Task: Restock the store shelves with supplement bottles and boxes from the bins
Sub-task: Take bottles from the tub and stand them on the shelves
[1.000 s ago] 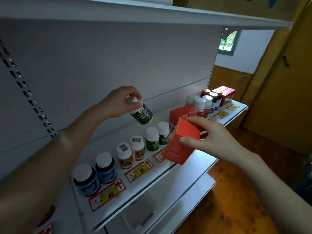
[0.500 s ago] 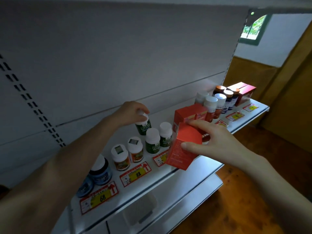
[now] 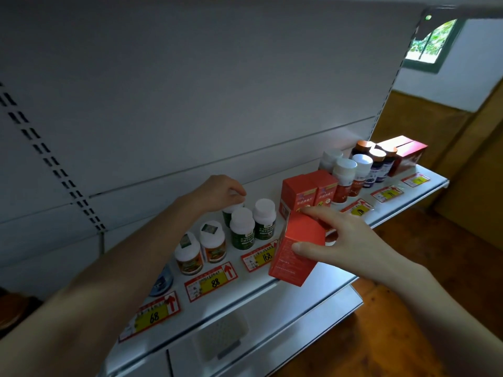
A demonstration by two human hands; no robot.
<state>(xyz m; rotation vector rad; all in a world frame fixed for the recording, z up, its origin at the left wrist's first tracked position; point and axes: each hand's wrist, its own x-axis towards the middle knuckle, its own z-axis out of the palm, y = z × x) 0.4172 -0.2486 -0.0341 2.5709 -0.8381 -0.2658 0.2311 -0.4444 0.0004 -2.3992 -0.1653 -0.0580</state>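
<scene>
Seemingly left hand (image 3: 217, 190) grips bottle (image 3: 226, 216), right hand (image 3: 345, 240) box (image 3: 295, 253).

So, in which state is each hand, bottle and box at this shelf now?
Back green bottle, upright, gripped by its cap.
Left hand, grips that bottle's cap.
Loose red box, tilted, at the front edge of the shelf.
Right hand, holds that box.
Front green bottles, upright, capped, untouched.
Standing red boxes, upright, closed, side by side.

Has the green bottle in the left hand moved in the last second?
Yes. The green bottle gripped by the left hand has come down from above the two standing green bottles to shelf level, right behind them.
</scene>
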